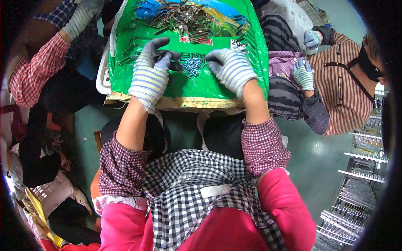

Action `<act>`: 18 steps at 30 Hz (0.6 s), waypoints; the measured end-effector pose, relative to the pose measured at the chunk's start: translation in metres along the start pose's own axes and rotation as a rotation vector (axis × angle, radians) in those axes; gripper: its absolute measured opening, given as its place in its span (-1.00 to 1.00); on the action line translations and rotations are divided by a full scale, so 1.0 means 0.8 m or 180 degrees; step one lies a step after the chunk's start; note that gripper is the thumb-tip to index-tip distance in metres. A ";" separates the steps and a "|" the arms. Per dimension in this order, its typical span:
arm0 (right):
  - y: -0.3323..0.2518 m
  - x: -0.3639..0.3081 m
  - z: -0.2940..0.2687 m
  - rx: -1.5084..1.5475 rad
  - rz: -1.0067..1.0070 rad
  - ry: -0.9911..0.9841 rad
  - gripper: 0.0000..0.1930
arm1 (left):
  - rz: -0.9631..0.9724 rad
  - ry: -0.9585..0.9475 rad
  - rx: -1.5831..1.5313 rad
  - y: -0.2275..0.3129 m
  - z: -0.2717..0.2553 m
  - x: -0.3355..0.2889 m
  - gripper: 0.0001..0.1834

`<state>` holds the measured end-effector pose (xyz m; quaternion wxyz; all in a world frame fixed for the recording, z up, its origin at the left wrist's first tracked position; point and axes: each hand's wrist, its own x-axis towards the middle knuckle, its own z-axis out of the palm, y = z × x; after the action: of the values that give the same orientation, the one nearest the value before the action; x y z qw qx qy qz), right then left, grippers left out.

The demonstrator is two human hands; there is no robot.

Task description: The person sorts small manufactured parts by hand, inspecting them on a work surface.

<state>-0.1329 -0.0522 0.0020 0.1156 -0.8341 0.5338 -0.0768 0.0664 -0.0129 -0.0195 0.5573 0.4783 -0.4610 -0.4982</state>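
My left hand [150,75], in a striped glove with grey-coated fingers, is closed round a dark metal piece [175,63] that juts out toward the middle. Its exact shape is blurred against the dark fingertips. Just to the right lies a small pile of blue-silver screws [192,67] on a green printed sack [201,88]. Beside that pile is my right hand [234,69], gloved alike, with its fingers bent and drawn together. Anything between those fingertips is too small to make out. Farther back, a heap of dark metal parts [188,21] covers the sack's top.
More dark metal pieces [127,48] line the sack's left side, with others [242,29] on the right. A white tub edge [103,71] shows at the left. Co-workers sit at both sides, one in a striped top [339,83]. Racks of metal parts [356,188] stand at lower right.
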 end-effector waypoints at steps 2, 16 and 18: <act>-0.006 0.003 0.007 -0.0113 0.0086 -0.0233 -0.77 | -0.0251 -0.0118 -0.0058 0.002 0.006 -0.003 -0.67; -0.014 0.001 0.009 0.1913 0.0079 0.0382 -0.83 | -0.1014 -0.0269 -0.1064 0.014 0.008 -0.008 -0.73; -0.032 -0.007 -0.003 0.3040 0.0257 0.0172 -0.83 | -0.1042 -0.0235 -0.1040 0.012 0.007 -0.008 -0.73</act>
<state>-0.1138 -0.0368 0.0113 0.4749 -0.6640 0.4735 -0.3306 0.0615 -0.0067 -0.0096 0.5219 0.4315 -0.3105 -0.6671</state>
